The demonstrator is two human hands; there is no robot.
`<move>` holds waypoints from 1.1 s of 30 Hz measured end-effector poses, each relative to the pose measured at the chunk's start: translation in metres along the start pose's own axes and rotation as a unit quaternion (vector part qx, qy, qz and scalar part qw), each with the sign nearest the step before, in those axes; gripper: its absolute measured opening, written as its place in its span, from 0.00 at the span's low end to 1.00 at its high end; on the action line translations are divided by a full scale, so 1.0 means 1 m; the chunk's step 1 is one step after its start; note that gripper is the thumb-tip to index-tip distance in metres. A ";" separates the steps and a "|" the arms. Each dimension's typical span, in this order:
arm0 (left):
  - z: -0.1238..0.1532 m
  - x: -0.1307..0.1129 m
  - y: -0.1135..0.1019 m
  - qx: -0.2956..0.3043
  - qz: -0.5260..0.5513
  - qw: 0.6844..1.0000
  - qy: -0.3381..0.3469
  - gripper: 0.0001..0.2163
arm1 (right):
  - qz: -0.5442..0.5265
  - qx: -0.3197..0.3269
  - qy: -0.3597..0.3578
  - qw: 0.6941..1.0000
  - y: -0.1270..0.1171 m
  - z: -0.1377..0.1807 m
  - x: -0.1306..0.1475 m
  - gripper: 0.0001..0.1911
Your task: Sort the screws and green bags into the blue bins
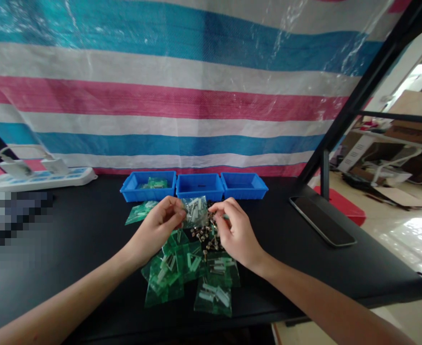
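Note:
Between the thumb and fingers of my left hand (159, 221) is the left edge of a small clear plastic bag (195, 212), which holds pale plugs and screws. My right hand (238, 232) is closed in a pinch close to the bag's right edge; what sits between its fingertips is too small to make out. Below the bag lies a loose pile of small brownish metal pieces (200, 234), partly covered by my right fingers. Nearer to me, several green-tinted bags (165, 275) with similar contents overlap on the left, and clearer bags (213, 297) lie on the right.
Three blue trays stand in a row behind my hands: the left tray (124, 194) contains green bags, then come the middle tray (199, 194) and right tray (245, 193). A phone (322, 221) lies at right. A power strip (77, 177) and a pixelated object (9, 215) are at left.

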State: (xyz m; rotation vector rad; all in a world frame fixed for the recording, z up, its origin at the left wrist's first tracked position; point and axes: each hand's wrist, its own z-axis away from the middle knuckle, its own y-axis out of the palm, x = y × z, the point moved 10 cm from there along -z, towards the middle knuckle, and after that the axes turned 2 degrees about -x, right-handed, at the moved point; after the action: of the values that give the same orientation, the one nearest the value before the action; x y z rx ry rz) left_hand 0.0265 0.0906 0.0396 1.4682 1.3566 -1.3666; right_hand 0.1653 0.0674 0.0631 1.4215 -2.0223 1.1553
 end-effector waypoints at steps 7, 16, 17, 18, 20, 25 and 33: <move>0.004 0.001 0.016 0.071 -0.086 0.993 0.041 0.06 | -0.172 0.047 0.169 0.969 0.014 -0.001 -0.030 0.10; 0.008 0.001 0.018 0.067 -0.152 0.986 0.023 0.07 | -0.096 0.063 0.122 0.986 0.016 0.001 -0.020 0.09; 0.008 0.001 0.017 0.063 -0.157 0.985 0.025 0.08 | -0.089 0.063 0.115 0.987 0.016 0.001 -0.019 0.09; 0.008 0.000 0.016 0.058 -0.161 0.985 0.029 0.08 | -0.076 0.057 0.102 0.990 0.014 0.001 -0.016 0.08; 0.007 0.000 0.012 0.045 -0.168 0.984 0.039 0.08 | -0.037 0.040 0.050 0.997 0.009 0.000 -0.005 0.09; 0.005 -0.009 -0.001 -0.030 -0.191 0.978 0.072 0.04 | 0.018 0.022 -0.046 0.999 0.003 0.001 0.017 0.10; 0.032 -0.038 0.032 0.067 -0.234 0.947 0.209 0.05 | -0.102 0.106 0.113 0.983 0.031 0.018 -0.001 0.14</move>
State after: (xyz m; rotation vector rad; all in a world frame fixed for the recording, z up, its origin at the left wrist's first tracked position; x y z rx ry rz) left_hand 0.0544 0.0452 0.0650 1.6577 2.0174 -1.5089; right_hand 0.1399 0.0579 0.0399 1.4810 -1.5976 1.4029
